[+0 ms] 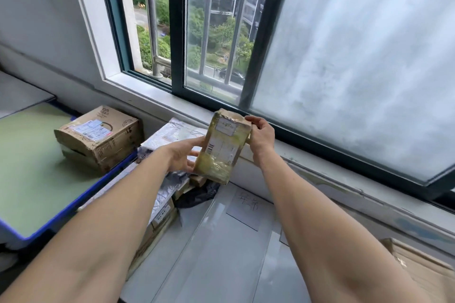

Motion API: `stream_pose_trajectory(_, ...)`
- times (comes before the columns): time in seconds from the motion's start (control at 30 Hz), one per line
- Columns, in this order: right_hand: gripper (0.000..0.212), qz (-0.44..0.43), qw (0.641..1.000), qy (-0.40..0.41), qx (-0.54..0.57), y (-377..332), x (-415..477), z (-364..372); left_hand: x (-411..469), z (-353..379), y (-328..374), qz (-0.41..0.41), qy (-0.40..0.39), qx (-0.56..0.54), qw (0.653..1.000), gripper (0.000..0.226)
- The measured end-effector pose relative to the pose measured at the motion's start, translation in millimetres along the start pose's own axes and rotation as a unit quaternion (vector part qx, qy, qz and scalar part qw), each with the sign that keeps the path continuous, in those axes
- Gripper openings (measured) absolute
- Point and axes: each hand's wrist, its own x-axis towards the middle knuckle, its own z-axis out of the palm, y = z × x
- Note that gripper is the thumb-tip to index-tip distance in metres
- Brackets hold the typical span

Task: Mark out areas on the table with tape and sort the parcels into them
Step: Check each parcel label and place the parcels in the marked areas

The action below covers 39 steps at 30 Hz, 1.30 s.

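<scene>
I hold a small tape-wrapped cardboard parcel point(225, 145) upright in the air above the table, its white label facing me. My left hand point(183, 155) grips its lower left side. My right hand point(261, 135) pinches its upper right edge. Below it lies the grey table point(221, 253) with strips of clear tape and a paper label point(248, 206) with handwriting taped to it. A heap of parcels point(170, 187), silver bags and brown boxes, lies at the table's left side, partly hidden by my left arm.
A battered cardboard box point(98, 138) sits on a green surface with a blue rim point(64, 211) to the left. A flat cardboard box point(423, 270) lies at the table's right edge. The window sill point(172, 98) and window run along the far side.
</scene>
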Motion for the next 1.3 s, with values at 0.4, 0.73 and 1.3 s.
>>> stream_pose_trajectory(0.4,0.027,0.029,0.999,0.007,-0.014,-15.5,-20.9,-36.6,-8.2,35.3,4.5,-0.021,-0.022,0.045,0.999,0.078)
stream_pose_trajectory(0.73,0.074,0.245,0.964,-0.064,-0.087,2.3,-51.5,-105.6,-2.1,62.0,48.4,0.118,0.167,0.033,0.978,0.055)
stream_pose_trajectory(1.3,0.063,0.318,0.908,-0.126,0.242,67.5,-110.6,-176.5,-4.9,188.3,76.4,0.265,-0.040,0.210,0.940,0.028)
